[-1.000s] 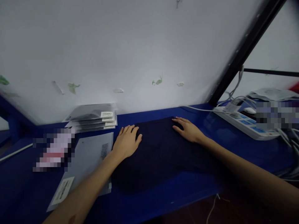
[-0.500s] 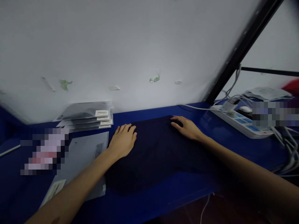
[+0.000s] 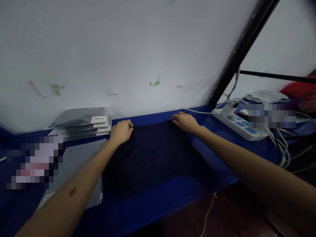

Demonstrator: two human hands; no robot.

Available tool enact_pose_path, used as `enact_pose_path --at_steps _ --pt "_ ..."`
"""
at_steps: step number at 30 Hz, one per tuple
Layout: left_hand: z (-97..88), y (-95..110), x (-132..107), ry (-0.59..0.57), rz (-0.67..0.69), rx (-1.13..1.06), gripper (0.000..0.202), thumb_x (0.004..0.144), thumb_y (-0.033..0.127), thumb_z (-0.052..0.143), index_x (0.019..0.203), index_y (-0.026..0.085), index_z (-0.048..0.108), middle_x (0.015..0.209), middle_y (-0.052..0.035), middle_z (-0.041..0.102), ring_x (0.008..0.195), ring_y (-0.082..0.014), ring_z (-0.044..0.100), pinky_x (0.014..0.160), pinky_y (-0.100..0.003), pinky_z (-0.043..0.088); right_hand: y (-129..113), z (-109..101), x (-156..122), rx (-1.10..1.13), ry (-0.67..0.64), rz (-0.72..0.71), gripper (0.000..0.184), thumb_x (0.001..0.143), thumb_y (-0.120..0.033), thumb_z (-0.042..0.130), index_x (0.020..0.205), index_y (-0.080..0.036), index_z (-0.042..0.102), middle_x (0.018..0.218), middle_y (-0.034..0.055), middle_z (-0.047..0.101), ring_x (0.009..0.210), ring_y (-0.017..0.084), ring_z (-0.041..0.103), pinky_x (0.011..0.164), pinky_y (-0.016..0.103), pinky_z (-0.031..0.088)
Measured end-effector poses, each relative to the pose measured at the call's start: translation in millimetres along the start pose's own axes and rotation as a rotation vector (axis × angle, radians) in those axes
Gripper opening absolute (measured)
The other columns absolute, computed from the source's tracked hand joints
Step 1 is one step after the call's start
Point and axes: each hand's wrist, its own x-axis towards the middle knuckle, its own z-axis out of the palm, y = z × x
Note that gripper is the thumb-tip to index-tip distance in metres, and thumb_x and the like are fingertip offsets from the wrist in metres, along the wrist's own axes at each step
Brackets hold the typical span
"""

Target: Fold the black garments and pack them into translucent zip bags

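Note:
A dark cloth garment point(image 3: 153, 154) lies spread flat on the blue tabletop point(image 3: 138, 214); its exact kind is hard to make out in the dim light. At its far left corner my left hand point(image 3: 120, 132) is closed, fingers curled down over the edge. My right hand point(image 3: 185, 121) grips the far right corner, thumb and fingers drawn together. Beside my left forearm lies a clear zip bag point(image 3: 80, 158), partly covered by the arm. Behind it sits a stack of similar labelled bags point(image 3: 79, 117).
A white power strip point(image 3: 243, 126) with tangled cables point(image 3: 283, 148) is at the right, near a black metal post point(image 3: 237, 62). A pale wall point(image 3: 138, 49) bounds the table's back. One blurred-out object point(image 3: 37, 161) lies at the left.
Both hands have gone from lying flat with fingers stretched to curled grips on the garment's far corners. The whole view has shifted slightly, so things sit further left.

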Motion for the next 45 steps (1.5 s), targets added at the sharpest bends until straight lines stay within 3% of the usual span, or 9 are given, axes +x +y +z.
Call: enact_pose_path --at_steps 4,9,13,18,22,28,32,39,45 --pt "-9.1 0 1 0.064 -0.05 -0.07 0.014 0.086 0.023 0.057 0.097 0.022 0.065 0.096 -0.0058 0.074 0.09 -0.0238 0.068 0.08 -0.035 0.05 1 -7 -5 0.016 0.05 0.022 0.029 0.094 -0.033 0.048 0.115 -0.02 0.064 0.113 0.0137 0.062 0.095 0.026 0.065 0.083 0.037 0.05" --pt "-29.1 9 -12 0.119 0.026 -0.122 0.015 0.087 0.023 0.053 0.098 0.021 0.063 0.097 -0.0056 0.072 0.089 -0.0225 0.068 0.08 -0.034 0.05 2 -21 -24 0.044 0.14 0.004 0.028 0.093 -0.033 0.048 0.112 -0.019 0.062 0.111 0.0124 0.063 0.088 0.023 0.065 0.083 0.036 0.05" --pt "-40.6 14 -42 0.096 0.15 -0.127 0.016 0.084 0.023 0.052 0.098 0.021 0.06 0.102 -0.0059 0.07 0.096 -0.0229 0.065 0.087 -0.036 0.049 2 -37 -56 0.04 0.192 -0.066 0.024 0.091 -0.033 0.048 0.107 -0.02 0.06 0.11 0.0102 0.063 0.088 0.023 0.065 0.078 0.034 0.051" --pt "-42.8 19 -92 -0.05 0.306 -0.084 0.018 0.084 0.025 0.051 0.1 0.024 0.059 0.106 -0.0051 0.068 0.1 -0.0229 0.064 0.089 -0.037 0.049 -2 -48 -104 -0.015 0.131 -0.174 0.02 0.087 -0.035 0.051 0.1 -0.022 0.06 0.119 0.0094 0.06 0.092 0.025 0.065 0.072 0.035 0.053" --pt "-40.6 22 -115 -0.077 0.396 0.005 0.03 0.092 0.032 0.047 0.118 0.022 0.059 0.122 -0.0074 0.064 0.115 -0.0242 0.058 0.098 -0.041 0.046 -5 -41 -128 0.094 0.076 -0.231 0.029 0.088 -0.036 0.05 0.113 -0.024 0.059 0.125 0.0097 0.057 0.103 0.026 0.063 0.087 0.041 0.054" --pt "-24.8 14 -130 -0.13 0.351 0.045 0.046 0.099 0.044 0.036 0.139 0.022 0.049 0.15 -0.0054 0.046 0.14 -0.0242 0.038 0.114 -0.044 0.032 -4 -14 -140 0.252 0.03 -0.258 0.046 0.096 -0.045 0.041 0.135 -0.026 0.054 0.142 0.0103 0.048 0.128 0.028 0.051 0.11 0.045 0.042" --pt "-16.1 10 -136 -0.164 0.304 0.018 0.051 0.101 0.043 0.031 0.146 0.021 0.041 0.156 -0.0052 0.037 0.144 -0.0236 0.032 0.117 -0.045 0.028 -2 -4 -144 0.283 0.044 -0.207 0.047 0.096 -0.047 0.039 0.134 -0.025 0.057 0.145 0.0107 0.045 0.131 0.028 0.049 0.111 0.046 0.04" --pt "-11.1 7 -138 -0.11 0.311 -0.032 0.047 0.101 0.041 0.036 0.145 0.026 0.044 0.154 -0.0044 0.04 0.142 -0.0245 0.036 0.117 -0.046 0.03 1 1 -146 0.326 0.052 -0.156 0.044 0.095 -0.047 0.043 0.133 -0.029 0.057 0.146 0.0084 0.045 0.127 0.029 0.053 0.109 0.046 0.044" --pt "-11.7 6 -135 -0.159 0.298 -0.019 0.05 0.101 0.045 0.034 0.146 0.025 0.041 0.156 -0.0036 0.037 0.143 -0.0251 0.032 0.117 -0.048 0.029 1 1 -146 0.361 0.049 -0.151 0.044 0.095 -0.047 0.045 0.133 -0.03 0.058 0.144 0.0082 0.046 0.125 0.029 0.054 0.109 0.047 0.044"
